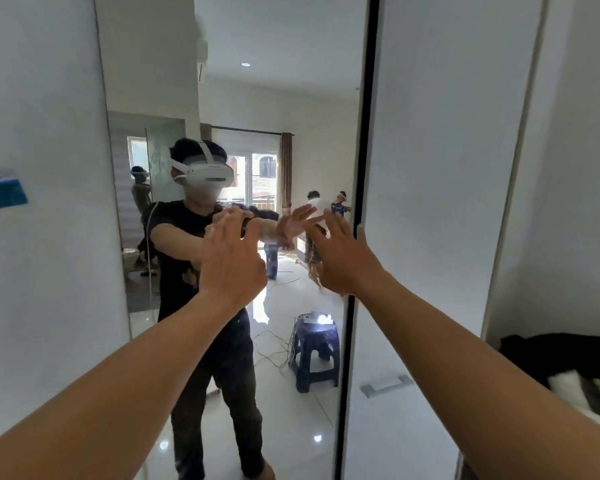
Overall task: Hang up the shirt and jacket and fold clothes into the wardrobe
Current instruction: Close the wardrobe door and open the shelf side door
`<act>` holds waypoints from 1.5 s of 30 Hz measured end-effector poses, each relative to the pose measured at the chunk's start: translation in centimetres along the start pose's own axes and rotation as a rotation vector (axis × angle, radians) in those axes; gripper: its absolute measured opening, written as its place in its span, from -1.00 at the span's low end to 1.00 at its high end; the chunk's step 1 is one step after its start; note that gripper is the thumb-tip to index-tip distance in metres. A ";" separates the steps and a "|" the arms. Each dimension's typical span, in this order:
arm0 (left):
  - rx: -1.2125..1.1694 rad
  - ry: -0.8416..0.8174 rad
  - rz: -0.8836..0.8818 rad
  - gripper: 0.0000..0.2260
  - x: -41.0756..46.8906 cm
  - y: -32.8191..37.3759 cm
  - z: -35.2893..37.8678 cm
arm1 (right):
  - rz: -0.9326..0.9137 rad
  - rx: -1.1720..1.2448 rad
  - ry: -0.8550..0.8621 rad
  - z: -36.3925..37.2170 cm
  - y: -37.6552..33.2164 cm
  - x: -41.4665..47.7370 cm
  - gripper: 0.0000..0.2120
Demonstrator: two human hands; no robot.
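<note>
Centre frame: left hand [231, 268], right hand [340, 259] spread flat, empty, at mirror door [284, 81]. Press evenly, slide sideways, fingers clear of edge.

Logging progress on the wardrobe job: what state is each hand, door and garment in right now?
left hand: open, fingers spread, holding nothing.
right hand: open, fingers spread, by the mirror door's dark edge.
mirror door: upright, reflecting the person; contact with the hands unclear.
white door: its handle untouched.
clothes: heaped at lower right, not folded or hung.
</note>
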State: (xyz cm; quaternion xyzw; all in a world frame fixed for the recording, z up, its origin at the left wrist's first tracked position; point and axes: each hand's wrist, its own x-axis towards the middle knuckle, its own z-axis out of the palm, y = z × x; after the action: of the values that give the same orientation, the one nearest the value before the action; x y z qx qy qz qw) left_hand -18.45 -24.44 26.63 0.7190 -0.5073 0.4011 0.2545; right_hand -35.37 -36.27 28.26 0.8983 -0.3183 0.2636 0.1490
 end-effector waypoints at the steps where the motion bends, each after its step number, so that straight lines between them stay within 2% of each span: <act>1: -0.013 -0.020 0.035 -0.49 0.5 1.6 0.4 | 0.023 -0.021 0.000 -0.3 1.7 -0.4 -0.18; 4: -0.087 -0.059 0.100 -0.47 1.5 6.6 2.0 | 0.074 -0.084 -0.020 -1.4 6.8 -1.6 -0.23; 9: -0.447 -0.214 0.030 -0.50 2.2 13.8 4.8 | 0.110 -0.096 -0.038 -3.0 13.2 -1.8 -0.18; 15: -0.681 -0.310 -0.172 -0.71 2.7 18.4 8.2 | -0.003 -0.095 -0.027 -3.8 15.3 0.4 -0.06; 20: -0.744 -0.369 -0.348 -0.72 2.6 19.9 9.9 | -0.047 -0.110 -0.106 -3.2 14.9 1.1 -0.12; 23: -0.785 -0.443 -0.428 -0.69 2.3 20.2 10.6 | -0.034 -0.105 -0.130 -2.6 15.0 0.7 -0.09; 28: -0.882 -0.455 -0.559 -0.64 2.0 21.0 9.5 | -0.043 -0.062 -0.152 -2.5 15.6 -0.3 -0.04; 32: -0.850 -0.414 -0.528 -0.68 0.8 21.9 8.4 | -0.048 0.033 -0.086 -3.0 15.7 -2.5 -0.22; 38: -0.862 -0.327 -0.396 -0.87 -1.7 24.6 5.1 | -0.046 0.131 0.024 -5.7 16.0 -7.5 -0.45; 45: -0.849 -0.352 -0.181 -0.85 -4.1 29.4 0.4 | -0.031 -0.050 0.210 -9.6 17.7 -13.7 -0.52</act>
State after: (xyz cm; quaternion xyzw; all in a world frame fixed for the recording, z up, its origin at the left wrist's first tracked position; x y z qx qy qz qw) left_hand -46.49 -33.04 21.80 0.6497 -0.5973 0.0064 0.4701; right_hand -59.55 -38.62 30.11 0.8666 -0.2936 0.3459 0.2076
